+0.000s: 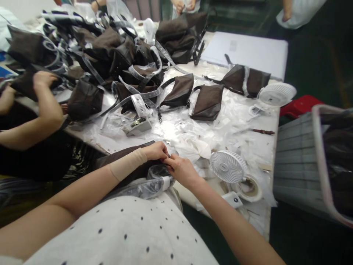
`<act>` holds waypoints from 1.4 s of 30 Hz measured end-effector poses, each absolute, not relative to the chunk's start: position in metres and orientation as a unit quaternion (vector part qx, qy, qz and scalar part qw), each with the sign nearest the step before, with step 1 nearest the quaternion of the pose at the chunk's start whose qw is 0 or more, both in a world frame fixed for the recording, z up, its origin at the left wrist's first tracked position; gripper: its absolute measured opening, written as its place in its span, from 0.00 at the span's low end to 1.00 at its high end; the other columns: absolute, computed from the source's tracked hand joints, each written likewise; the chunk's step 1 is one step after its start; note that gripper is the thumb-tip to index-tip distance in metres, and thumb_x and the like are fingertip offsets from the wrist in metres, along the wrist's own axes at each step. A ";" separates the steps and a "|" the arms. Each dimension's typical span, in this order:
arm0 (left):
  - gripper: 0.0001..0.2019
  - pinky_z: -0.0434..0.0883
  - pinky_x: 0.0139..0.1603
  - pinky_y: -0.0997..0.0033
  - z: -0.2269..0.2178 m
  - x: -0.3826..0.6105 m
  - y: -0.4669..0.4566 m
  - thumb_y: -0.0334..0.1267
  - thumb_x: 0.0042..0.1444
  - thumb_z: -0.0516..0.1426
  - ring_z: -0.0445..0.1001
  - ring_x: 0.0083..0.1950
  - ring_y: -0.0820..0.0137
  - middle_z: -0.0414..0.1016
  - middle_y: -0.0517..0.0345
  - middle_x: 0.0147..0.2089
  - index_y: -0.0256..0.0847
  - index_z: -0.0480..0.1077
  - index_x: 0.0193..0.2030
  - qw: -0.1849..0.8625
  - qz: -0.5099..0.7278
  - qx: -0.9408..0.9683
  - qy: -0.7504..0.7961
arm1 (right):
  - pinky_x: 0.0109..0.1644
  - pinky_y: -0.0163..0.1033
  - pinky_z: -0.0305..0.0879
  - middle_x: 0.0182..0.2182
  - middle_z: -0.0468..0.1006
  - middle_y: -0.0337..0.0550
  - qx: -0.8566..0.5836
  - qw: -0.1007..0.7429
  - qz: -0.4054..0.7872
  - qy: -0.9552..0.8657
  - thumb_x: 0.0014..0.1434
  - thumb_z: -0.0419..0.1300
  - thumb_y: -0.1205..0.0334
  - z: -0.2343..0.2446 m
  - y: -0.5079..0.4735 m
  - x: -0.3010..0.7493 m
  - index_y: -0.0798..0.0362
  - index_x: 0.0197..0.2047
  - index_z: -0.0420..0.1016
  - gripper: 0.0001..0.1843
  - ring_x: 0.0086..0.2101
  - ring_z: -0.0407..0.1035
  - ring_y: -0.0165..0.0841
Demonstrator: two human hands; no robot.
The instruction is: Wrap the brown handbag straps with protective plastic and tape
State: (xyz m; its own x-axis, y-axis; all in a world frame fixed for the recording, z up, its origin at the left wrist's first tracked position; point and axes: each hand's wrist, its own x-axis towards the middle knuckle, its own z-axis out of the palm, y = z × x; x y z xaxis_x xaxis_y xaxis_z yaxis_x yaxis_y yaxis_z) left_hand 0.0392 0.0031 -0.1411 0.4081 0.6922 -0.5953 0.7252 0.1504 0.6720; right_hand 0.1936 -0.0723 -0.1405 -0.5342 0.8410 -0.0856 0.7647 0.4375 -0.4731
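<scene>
A dark brown bag (pixel 131 154) lies across my lap at the table's near edge, partly hidden under my left forearm. My left hand (pixel 156 151) pinches at the bag's right end, its fingers closed. Close against it, my right hand (pixel 180 169) is also closed, thumb and fingertips pressed together at the same spot. Whatever small part sits between the fingertips is too hidden to name. Just below the hands runs a strap wrapped in clear plastic (pixel 154 184), with a white band around it. A beige sleeve covers my left wrist.
White fans (pixel 228 166) stand on the table among crumpled wrapping (pixel 193 145). A tape roll (pixel 249 187) lies at the right front. Brown bags (pixel 208 102) are spread and heaped behind. A grey bin (pixel 300 158) stands right; a co-worker's arm (pixel 41 117) is at left.
</scene>
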 end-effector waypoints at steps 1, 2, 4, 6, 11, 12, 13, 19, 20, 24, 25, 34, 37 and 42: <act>0.04 0.61 0.25 0.76 -0.143 0.040 0.004 0.29 0.37 0.57 0.65 0.24 0.74 0.69 0.63 0.18 0.34 0.73 0.23 0.532 -0.020 0.643 0.550 | 0.32 0.37 0.59 0.41 0.76 0.46 -0.459 0.054 0.224 -0.858 0.60 0.52 0.68 -0.137 -0.069 0.193 0.48 0.46 0.75 0.15 0.32 0.70 0.34; 0.04 0.60 0.25 0.76 -0.145 0.040 0.005 0.28 0.37 0.57 0.64 0.23 0.75 0.68 0.64 0.17 0.34 0.73 0.22 0.534 -0.025 0.636 0.556 | 0.32 0.38 0.60 0.41 0.77 0.47 -0.441 0.027 0.215 -0.871 0.60 0.51 0.69 -0.134 -0.067 0.191 0.49 0.46 0.75 0.15 0.32 0.71 0.35; 0.05 0.59 0.24 0.76 -0.147 0.042 0.006 0.27 0.37 0.56 0.61 0.22 0.76 0.66 0.65 0.17 0.35 0.72 0.22 0.532 -0.031 0.629 0.566 | 0.33 0.40 0.62 0.41 0.78 0.50 -0.412 -0.015 0.198 -0.889 0.60 0.49 0.71 -0.128 -0.061 0.186 0.51 0.45 0.75 0.16 0.34 0.73 0.39; 0.06 0.59 0.24 0.76 -0.148 0.043 0.007 0.26 0.37 0.54 0.61 0.22 0.76 0.66 0.65 0.17 0.35 0.72 0.22 0.525 -0.029 0.627 0.575 | 0.34 0.41 0.64 0.39 0.80 0.52 -0.397 -0.041 0.183 -0.898 0.59 0.48 0.73 -0.122 -0.056 0.180 0.54 0.43 0.75 0.16 0.35 0.75 0.42; 0.07 0.59 0.25 0.76 -0.147 0.042 0.006 0.25 0.37 0.53 0.63 0.24 0.75 0.66 0.64 0.18 0.35 0.72 0.22 0.511 -0.023 0.628 0.586 | 0.35 0.43 0.66 0.37 0.81 0.54 -0.394 -0.074 0.163 -0.902 0.59 0.48 0.73 -0.118 -0.050 0.168 0.56 0.41 0.75 0.15 0.37 0.76 0.45; 0.07 0.59 0.26 0.76 -0.147 0.042 0.006 0.25 0.37 0.53 0.63 0.24 0.75 0.67 0.64 0.18 0.35 0.72 0.22 0.512 -0.020 0.627 0.586 | 0.35 0.43 0.67 0.37 0.81 0.54 -0.395 -0.081 0.160 -0.901 0.59 0.48 0.73 -0.119 -0.049 0.167 0.57 0.41 0.75 0.15 0.37 0.76 0.45; 0.07 0.60 0.26 0.76 -0.148 0.041 0.007 0.24 0.36 0.53 0.63 0.24 0.75 0.67 0.64 0.18 0.35 0.72 0.22 0.514 -0.017 0.626 0.586 | 0.36 0.43 0.67 0.37 0.81 0.54 -0.396 -0.085 0.156 -0.901 0.59 0.49 0.73 -0.120 -0.048 0.167 0.57 0.40 0.75 0.15 0.37 0.76 0.45; 0.04 0.62 0.28 0.76 -0.153 0.039 0.007 0.26 0.38 0.57 0.64 0.25 0.74 0.68 0.64 0.19 0.35 0.73 0.22 0.520 -0.009 0.622 0.585 | 0.35 0.42 0.67 0.38 0.80 0.51 -0.394 -0.089 0.157 -0.901 0.58 0.52 0.69 -0.122 -0.047 0.174 0.54 0.42 0.73 0.11 0.36 0.76 0.44; 0.03 0.63 0.28 0.76 -0.153 0.039 0.007 0.27 0.38 0.58 0.64 0.25 0.74 0.68 0.64 0.18 0.35 0.73 0.22 0.522 -0.011 0.621 0.584 | 0.35 0.42 0.67 0.38 0.80 0.51 -0.395 -0.090 0.157 -0.901 0.57 0.53 0.69 -0.122 -0.048 0.175 0.53 0.42 0.73 0.11 0.36 0.76 0.44; 0.03 0.62 0.27 0.76 -0.151 0.041 0.007 0.28 0.39 0.58 0.64 0.24 0.75 0.67 0.64 0.18 0.36 0.73 0.22 0.525 -0.013 0.618 0.585 | 0.35 0.40 0.66 0.40 0.79 0.50 -0.396 -0.092 0.156 -0.900 0.56 0.53 0.70 -0.121 -0.050 0.177 0.53 0.42 0.71 0.11 0.37 0.76 0.43; 0.03 0.62 0.27 0.76 -0.151 0.041 0.007 0.28 0.39 0.57 0.63 0.24 0.74 0.67 0.64 0.18 0.36 0.73 0.22 0.525 -0.014 0.617 0.586 | 0.35 0.40 0.66 0.41 0.79 0.50 -0.395 -0.091 0.158 -0.900 0.56 0.53 0.70 -0.121 -0.051 0.177 0.53 0.43 0.71 0.12 0.37 0.76 0.42; 0.04 0.55 0.24 0.74 -0.154 0.033 0.006 0.27 0.35 0.61 0.58 0.20 0.76 0.61 0.66 0.13 0.36 0.69 0.16 0.542 -0.011 0.608 0.579 | 0.35 0.36 0.61 0.38 0.78 0.46 -0.422 -0.067 0.187 -0.885 0.54 0.54 0.73 -0.116 -0.046 0.182 0.52 0.47 0.68 0.17 0.36 0.74 0.37; 0.06 0.55 0.23 0.75 -0.158 0.030 0.007 0.28 0.34 0.63 0.58 0.21 0.76 0.62 0.66 0.13 0.36 0.69 0.16 0.571 0.009 0.602 0.558 | 0.34 0.36 0.59 0.36 0.78 0.45 -0.449 -0.046 0.221 -0.865 0.52 0.60 0.69 -0.114 -0.045 0.183 0.54 0.43 0.69 0.13 0.36 0.72 0.36; 0.05 0.57 0.24 0.76 -0.165 0.029 0.007 0.29 0.32 0.63 0.60 0.22 0.76 0.65 0.66 0.15 0.37 0.70 0.16 0.592 0.024 0.592 0.545 | 0.35 0.36 0.60 0.35 0.77 0.46 -0.498 -0.035 0.228 -0.836 0.50 0.67 0.55 -0.118 -0.048 0.181 0.56 0.39 0.69 0.17 0.36 0.72 0.37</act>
State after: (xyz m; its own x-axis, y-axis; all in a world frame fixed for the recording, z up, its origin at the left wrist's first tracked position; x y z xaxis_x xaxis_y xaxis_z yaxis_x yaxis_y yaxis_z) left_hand 0.0294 0.0073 -0.1646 0.4039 0.6748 -0.6176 0.6175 0.2970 0.7283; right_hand 0.1815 -0.0480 -0.1177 -0.5015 0.8166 -0.2858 0.8486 0.4001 -0.3460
